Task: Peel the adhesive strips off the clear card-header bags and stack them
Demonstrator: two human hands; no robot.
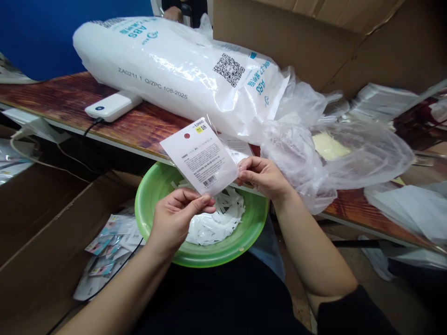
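A white printed card in a clear plastic sleeve (199, 156), with a hole, a yellow price mark and a barcode, is held up between both hands. My left hand (178, 211) pinches its bottom edge between thumb and fingers. At its lower right corner, my right hand (263, 176) is closed in a pinch. Below sits a green basin (202, 260) containing many white paper strips (213, 228). Behind the card, part of another white printed packet (237, 145) lies on the table.
A large white ABS bag (181, 70) lies across the wooden table (42, 97) beside a white power bank (113, 106). Clear plastic bags (363, 153) spread to the right. An open cardboard box (42, 232) at lower left holds packaged cards (111, 246). Someone's hand (172, 14) shows at the back.
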